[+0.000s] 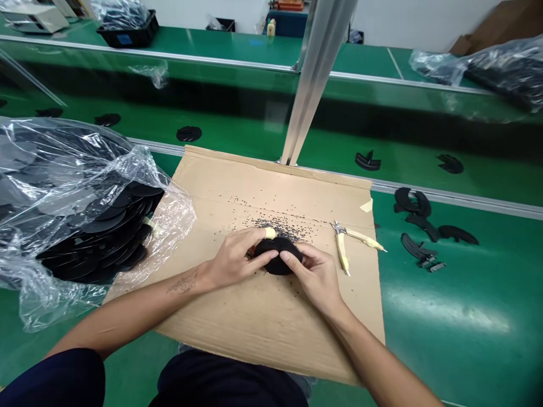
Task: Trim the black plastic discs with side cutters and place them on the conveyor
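Note:
Both my hands grip one round black plastic part (279, 263) above the cardboard sheet (237, 333). My left hand (237, 254) holds its left side, thumb on the face, with a yellow covering on one fingertip. On the right side, my right hand (316, 274) presses its thumb close to the other thumb, fingers curled behind. Tiny black scraps (292, 226) lie scattered just beyond the part. To the right of my hands, side cutters (344, 240) with pale yellow handles rest on the cardboard, their handles spread.
At left, a clear plastic bag (127, 164) spills many black discs (110, 237). Black curved pieces (418, 226) lie on the green table at right. Behind the cardboard, a metal post (311, 85) rises beside a green belt (237, 135) carrying spaced black parts. A black bin (129, 35) stands on the shelf.

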A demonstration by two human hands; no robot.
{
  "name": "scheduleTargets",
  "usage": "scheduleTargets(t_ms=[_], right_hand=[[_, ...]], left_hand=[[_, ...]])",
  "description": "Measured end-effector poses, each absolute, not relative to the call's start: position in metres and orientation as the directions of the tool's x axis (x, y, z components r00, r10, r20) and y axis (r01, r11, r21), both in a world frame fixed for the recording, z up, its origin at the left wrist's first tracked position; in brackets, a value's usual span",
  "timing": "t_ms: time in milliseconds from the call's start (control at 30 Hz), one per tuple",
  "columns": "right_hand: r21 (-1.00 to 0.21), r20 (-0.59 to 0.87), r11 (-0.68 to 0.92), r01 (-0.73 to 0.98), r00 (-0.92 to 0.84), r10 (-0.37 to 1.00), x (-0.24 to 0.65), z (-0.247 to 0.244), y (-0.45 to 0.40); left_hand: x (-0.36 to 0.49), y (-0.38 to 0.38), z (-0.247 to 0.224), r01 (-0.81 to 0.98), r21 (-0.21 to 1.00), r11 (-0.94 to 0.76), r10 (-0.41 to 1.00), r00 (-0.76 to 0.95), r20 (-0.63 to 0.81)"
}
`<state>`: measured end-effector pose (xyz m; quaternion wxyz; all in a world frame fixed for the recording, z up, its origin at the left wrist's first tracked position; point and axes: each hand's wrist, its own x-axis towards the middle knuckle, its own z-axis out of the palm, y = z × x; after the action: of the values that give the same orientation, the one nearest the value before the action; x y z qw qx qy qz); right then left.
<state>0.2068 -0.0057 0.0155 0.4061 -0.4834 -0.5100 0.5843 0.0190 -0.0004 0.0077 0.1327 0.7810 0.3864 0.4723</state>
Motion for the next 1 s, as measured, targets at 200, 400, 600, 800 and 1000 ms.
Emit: scheduleTargets(t_ms=[200, 400, 600, 800, 1000], right_hand=[[-0.993, 0.053, 0.07, 0.098, -0.163, 0.985, 0.208, 0.022, -0.009], [-0.96, 0.229, 0.258, 0.112, -0.221, 0.948, 0.21, 0.023, -0.009], [-0.902, 0.314, 0.365, 0.231, -0.228, 0.921, 0.212, 0.02, -0.011], [-0.763, 0.422, 0.534, 0.363, -0.345, 0.838, 0.217, 0.022, -0.012], [-0.708, 0.491, 0.611, 0.355, -0.374, 0.787, 0.219, 0.018, -0.015]], left_hand=[[0.016, 0.0, 0.011, 0.377, 0.761, -0.528, 0.849, 0.202, 0.489], [0.014, 0.003, 0.014, 0.229, 0.763, -0.604, 0.793, 0.264, 0.549], [0.012, 0.004, 0.013, 0.247, 0.685, -0.686, 0.725, 0.308, 0.616], [0.009, 0.006, 0.013, 0.291, 0.615, -0.733, 0.677, 0.392, 0.623], [0.009, 0.007, 0.014, 0.229, 0.651, -0.724, 0.68, 0.398, 0.616]])
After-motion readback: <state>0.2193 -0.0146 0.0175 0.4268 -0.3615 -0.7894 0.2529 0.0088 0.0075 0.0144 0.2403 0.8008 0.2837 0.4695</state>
